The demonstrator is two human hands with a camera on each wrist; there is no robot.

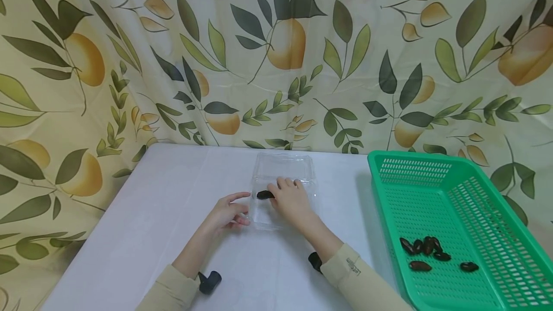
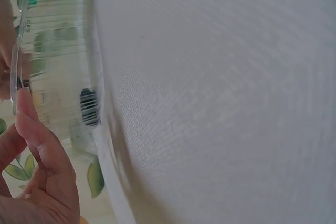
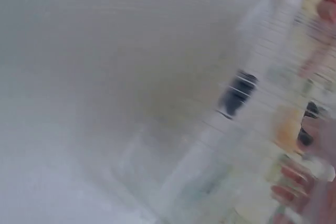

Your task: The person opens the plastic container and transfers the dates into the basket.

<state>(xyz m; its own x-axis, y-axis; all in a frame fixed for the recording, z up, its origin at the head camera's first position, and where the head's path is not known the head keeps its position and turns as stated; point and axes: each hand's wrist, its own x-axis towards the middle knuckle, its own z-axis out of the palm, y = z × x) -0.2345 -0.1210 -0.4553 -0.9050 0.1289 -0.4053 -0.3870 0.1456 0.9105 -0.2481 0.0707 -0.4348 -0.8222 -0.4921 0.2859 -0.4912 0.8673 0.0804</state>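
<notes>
A clear plastic box (image 1: 263,217) stands on the white table, its lid (image 1: 282,166) folded back on the far side. My right hand (image 1: 294,200) is over the box, its thumb and fingers pinching a dark oval fruit (image 3: 307,124), possibly a date. Another dark fruit (image 2: 89,107) lies low inside the box, seen through its ribbed wall in both wrist views. At the box's left side is my left hand (image 1: 226,212), its fingers spread and a straight fingertip at the rim. The right wrist view is blurred.
A green plastic basket (image 1: 449,172) stands at the right of the table, with several dark oval fruits (image 1: 421,266) on its floor. A curtain (image 1: 268,95) printed with leaves and fruit hangs behind the table's far edge. Black wrist devices (image 1: 210,282) show below both hands.
</notes>
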